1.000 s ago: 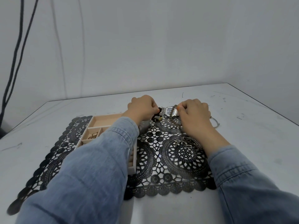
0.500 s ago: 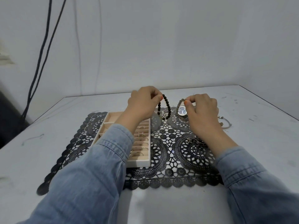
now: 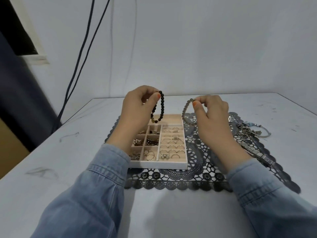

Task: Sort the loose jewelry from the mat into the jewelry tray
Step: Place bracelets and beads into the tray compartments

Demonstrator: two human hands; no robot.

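We note left hand (image 3: 137, 107), thumb and forefinger clamped on black bead bracelet (image 3: 162, 104), dangling it over jewelry tray (image 3: 163, 164) rear compartment; drop judged imminent. Right hand (image 3: 211, 114) pinches grey bracelet (image 3: 184, 109), lifted off lace mat (image 3: 197, 169).

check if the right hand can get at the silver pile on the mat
Probably yes: the silver pile lies just right of the right hand, nothing between, though that hand pinches a grey bracelet.

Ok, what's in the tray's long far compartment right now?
Only bare pale lining shows in the long far compartment. The black bead bracelet dangling from the left hand hides its left part, so that end is unknown.
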